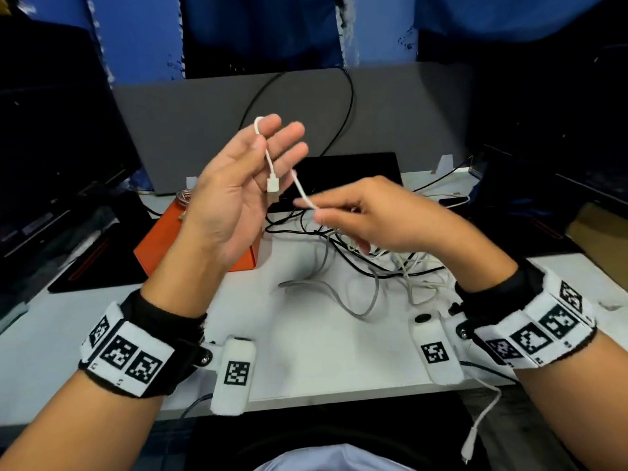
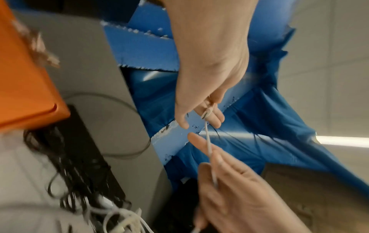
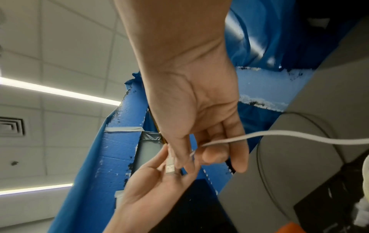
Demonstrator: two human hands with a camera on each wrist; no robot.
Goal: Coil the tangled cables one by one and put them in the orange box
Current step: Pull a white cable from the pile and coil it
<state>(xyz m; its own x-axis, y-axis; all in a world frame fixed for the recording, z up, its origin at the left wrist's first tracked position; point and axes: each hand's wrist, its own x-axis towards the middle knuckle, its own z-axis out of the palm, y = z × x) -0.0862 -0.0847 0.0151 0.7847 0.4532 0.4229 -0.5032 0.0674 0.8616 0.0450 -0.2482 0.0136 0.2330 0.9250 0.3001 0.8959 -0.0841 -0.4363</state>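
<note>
White table carries tangled cables beside the orange box; a white cable drapes over the straight-fingered left hand, pinched by the right hand.

Even indoor light from long white ceiling strip lamps; soft shadows on white bench; wrist views motion-blurred.

left hand is up with fingers fairly straight. white cable is looped over one finger, thumb clear of it. The cable runs straight down into right hand, pinched there. Both hands are off the table. orange box and blurred cable tangle, black and white, sit near the table's back edge by the grey panel.
</note>
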